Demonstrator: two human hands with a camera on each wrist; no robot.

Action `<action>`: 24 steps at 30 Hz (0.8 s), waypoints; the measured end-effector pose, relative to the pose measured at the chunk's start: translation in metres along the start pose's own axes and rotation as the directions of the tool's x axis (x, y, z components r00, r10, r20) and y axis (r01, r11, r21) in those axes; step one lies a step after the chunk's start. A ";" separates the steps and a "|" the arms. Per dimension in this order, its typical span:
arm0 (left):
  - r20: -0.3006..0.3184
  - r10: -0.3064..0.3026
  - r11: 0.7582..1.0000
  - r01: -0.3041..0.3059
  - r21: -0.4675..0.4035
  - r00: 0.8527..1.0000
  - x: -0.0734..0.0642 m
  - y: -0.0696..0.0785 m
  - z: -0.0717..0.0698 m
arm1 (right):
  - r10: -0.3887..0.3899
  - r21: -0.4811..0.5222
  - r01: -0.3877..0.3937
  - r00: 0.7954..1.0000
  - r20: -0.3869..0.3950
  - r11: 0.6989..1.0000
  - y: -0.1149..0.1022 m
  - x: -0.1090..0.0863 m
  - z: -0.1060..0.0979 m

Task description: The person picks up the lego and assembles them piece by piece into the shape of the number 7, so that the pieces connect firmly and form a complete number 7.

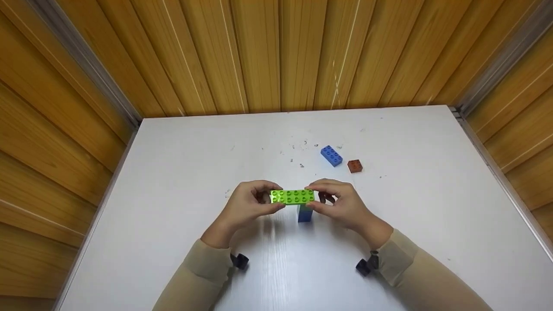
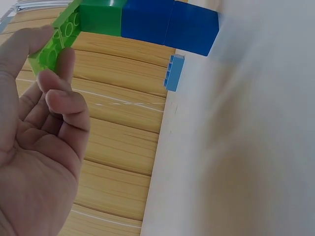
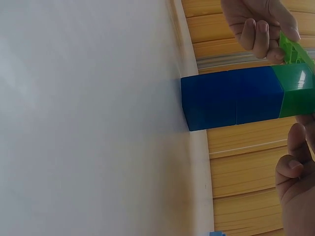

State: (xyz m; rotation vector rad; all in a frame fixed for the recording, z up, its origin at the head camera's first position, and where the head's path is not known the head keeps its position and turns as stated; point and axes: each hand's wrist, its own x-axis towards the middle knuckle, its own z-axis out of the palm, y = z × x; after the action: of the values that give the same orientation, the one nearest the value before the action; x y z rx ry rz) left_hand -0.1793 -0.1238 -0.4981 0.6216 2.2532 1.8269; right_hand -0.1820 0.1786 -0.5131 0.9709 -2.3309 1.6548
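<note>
A long light-green toy brick [image 1: 292, 197] lies level across the top of a small tower. My left hand [image 1: 248, 201] pinches the brick's left end between thumb and fingers, and that end juts out past the tower. At the other end, my right hand [image 1: 343, 201] pinches it over the tower. Beneath it come a darker green brick [image 2: 101, 18] and two stacked blue bricks [image 3: 231, 101], standing upright on the table. From the head, most of the tower is hidden under the light-green brick.
Beyond the hands, a loose blue brick [image 1: 331, 156] lies on the white table [image 1: 194, 151], with a small reddish-brown brick [image 1: 354, 166] to its right. Small dark marks dot the tabletop near them. Wood-look panels [image 1: 259, 56] rise behind and along both sides.
</note>
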 end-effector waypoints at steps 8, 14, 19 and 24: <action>-0.009 -0.086 0.993 0.085 -0.086 0.996 0.001 0.003 0.003 | 0.021 0.000 -0.021 1.000 -0.002 1.000 -0.001 0.000 0.000; -0.007 -0.111 0.986 0.109 -0.126 0.994 0.000 0.004 0.005 | 0.026 0.000 -0.026 1.000 -0.006 1.000 0.000 0.000 0.001; -0.007 -0.111 0.984 0.109 -0.142 0.994 0.001 0.003 0.007 | 0.016 -0.004 -0.016 1.000 -0.004 1.000 0.000 -0.001 0.001; -0.014 -0.124 0.983 0.121 -0.139 0.992 0.001 0.003 0.009 | 0.016 -0.007 -0.016 1.000 -0.003 1.000 0.000 -0.001 0.001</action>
State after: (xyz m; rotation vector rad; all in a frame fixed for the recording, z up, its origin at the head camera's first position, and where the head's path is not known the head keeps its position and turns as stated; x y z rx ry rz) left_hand -0.1764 -0.1148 -0.4968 0.4313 2.1052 1.9165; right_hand -0.1808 0.1782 -0.5144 0.9502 -2.3468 1.6521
